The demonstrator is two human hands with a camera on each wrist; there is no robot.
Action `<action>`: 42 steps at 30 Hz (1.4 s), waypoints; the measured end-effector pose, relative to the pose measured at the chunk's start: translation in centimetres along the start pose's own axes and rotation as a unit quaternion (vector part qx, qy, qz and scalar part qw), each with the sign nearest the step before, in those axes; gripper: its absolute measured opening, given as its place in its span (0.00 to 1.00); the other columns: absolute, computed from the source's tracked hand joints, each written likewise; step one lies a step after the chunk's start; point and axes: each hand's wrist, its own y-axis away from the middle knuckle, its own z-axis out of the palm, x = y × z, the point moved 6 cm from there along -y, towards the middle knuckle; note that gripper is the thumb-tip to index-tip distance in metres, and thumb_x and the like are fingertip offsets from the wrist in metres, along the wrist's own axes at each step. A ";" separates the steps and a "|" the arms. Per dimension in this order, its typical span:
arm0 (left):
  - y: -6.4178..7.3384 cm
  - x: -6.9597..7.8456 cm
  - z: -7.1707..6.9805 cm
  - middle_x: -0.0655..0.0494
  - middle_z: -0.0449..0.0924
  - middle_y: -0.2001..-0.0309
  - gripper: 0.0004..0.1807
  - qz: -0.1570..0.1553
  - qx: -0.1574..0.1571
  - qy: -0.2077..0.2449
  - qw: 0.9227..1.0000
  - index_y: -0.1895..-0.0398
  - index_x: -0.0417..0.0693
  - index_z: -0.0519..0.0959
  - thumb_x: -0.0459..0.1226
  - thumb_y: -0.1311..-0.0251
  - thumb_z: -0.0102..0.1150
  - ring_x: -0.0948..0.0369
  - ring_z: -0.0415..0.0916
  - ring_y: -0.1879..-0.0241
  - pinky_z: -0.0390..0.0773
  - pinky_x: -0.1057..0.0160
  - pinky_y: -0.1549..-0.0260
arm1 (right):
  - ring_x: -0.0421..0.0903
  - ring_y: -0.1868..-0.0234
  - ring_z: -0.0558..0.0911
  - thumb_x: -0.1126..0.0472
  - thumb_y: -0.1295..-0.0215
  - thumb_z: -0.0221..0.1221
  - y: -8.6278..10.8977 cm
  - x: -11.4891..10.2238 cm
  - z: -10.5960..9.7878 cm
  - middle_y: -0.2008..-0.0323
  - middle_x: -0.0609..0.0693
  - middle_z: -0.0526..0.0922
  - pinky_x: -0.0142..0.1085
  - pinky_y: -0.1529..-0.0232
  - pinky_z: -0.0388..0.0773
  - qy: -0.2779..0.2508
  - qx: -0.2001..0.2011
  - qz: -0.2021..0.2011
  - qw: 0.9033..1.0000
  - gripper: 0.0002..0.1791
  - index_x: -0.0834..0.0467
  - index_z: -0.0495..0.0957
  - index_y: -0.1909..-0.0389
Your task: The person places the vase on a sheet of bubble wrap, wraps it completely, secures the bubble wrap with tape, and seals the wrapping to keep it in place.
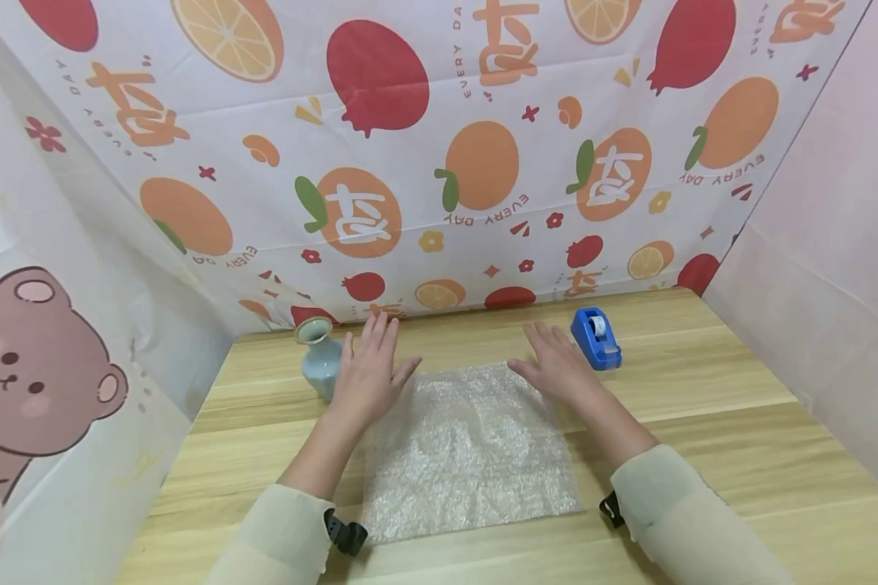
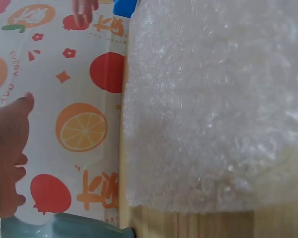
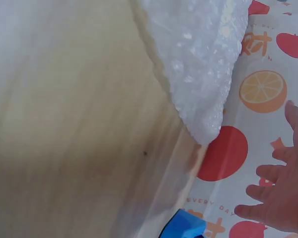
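A square sheet of bubble wrap (image 1: 471, 455) lies flat on the wooden table, and it fills much of the left wrist view. My left hand (image 1: 369, 374) is held out with straight fingers over the sheet's far left corner, next to a pale blue-grey vase (image 1: 320, 357) that it partly hides in the head view. On the other side, my right hand (image 1: 556, 366) spreads its fingers near the far right corner of the sheet. Just beyond that hand stands a blue tape dispenser (image 1: 596, 340) with a roll in it. Neither hand holds anything.
The light wooden tabletop (image 1: 702, 455) reaches back to a fruit-printed cloth (image 1: 439, 122). Another cloth with a bear print (image 1: 36, 366) hangs at the left, and a pale one (image 1: 834, 284) at the right. Black wrist straps (image 1: 346, 534) show at the sleeves.
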 end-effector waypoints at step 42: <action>1.3 -12.1 -0.8 0.43 0.68 0.33 0.45 -0.298 0.144 0.342 0.879 0.33 0.43 0.67 0.60 0.48 0.66 0.48 0.62 0.31 0.64 0.45 0.34 | 0.47 0.66 0.74 0.49 0.35 0.63 0.2 2.8 4.0 0.69 0.50 0.76 0.37 0.66 0.68 -0.068 -0.155 0.081 0.982 0.15 0.55 0.72 0.65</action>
